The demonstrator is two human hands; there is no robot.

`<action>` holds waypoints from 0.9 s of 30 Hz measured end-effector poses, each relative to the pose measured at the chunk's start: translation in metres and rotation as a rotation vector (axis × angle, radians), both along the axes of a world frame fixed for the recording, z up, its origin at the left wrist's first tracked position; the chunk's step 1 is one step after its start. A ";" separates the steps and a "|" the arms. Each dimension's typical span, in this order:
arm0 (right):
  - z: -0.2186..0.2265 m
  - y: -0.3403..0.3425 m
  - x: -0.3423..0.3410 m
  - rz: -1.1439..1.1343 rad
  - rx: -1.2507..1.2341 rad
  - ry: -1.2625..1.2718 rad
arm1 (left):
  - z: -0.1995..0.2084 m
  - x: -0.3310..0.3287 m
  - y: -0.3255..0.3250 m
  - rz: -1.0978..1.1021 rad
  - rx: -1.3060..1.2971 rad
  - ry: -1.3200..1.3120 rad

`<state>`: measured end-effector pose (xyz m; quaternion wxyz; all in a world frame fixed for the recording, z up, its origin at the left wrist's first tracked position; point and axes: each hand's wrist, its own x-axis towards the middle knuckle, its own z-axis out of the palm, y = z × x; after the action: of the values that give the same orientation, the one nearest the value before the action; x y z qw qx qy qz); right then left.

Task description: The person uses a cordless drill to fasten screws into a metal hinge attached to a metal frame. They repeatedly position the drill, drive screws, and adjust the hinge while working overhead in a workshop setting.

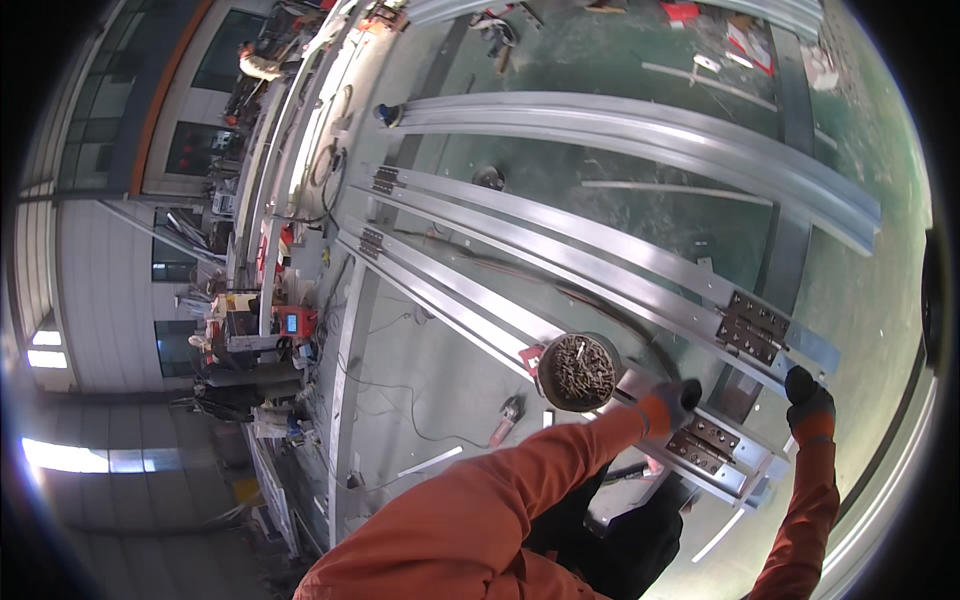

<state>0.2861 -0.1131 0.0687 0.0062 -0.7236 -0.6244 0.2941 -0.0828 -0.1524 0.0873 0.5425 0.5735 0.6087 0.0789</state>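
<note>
My left hand [680, 400], in a dark glove with an orange cuff, is closed above the nearer metal profile, just right of a round tub of screws [578, 374]. Whatever its fingers hold is hidden. My right hand [808, 400], gloved too, is closed at the right end of the farther metal profile [590, 262]; its grip cannot be made out. Close to that hand, a dark hinge [752, 328] lies on the profile. Another hinge [703, 445] sits on the nearer profile, below my left hand.
Farther off lies a wide silver beam [620, 120]. Smaller hinges [372, 241] sit at the profiles' far ends. A power tool [508, 420] and cables lie on the green floor at left. A red machine [292, 323] stands by cluttered benches; a person [262, 65] is in the background.
</note>
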 end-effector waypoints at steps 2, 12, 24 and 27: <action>-0.007 0.011 0.000 -0.038 -0.049 -0.011 | 0.003 -0.004 -0.027 0.035 -0.002 -0.054; 0.008 -0.034 -0.038 -0.195 -0.085 0.156 | 0.038 -0.053 -0.049 0.253 -0.276 -0.183; 0.144 -0.107 -0.168 -0.027 0.170 0.785 | 0.044 -0.042 -0.016 0.616 -0.321 -0.819; 0.159 -0.098 -0.180 0.003 0.197 0.794 | 0.064 -0.047 -0.010 0.654 -0.345 -0.947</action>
<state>0.1059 -0.2114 0.2275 0.3155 -0.5488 -0.5999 0.4892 -0.1298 -0.1626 0.1515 0.7877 0.1626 0.4496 0.3886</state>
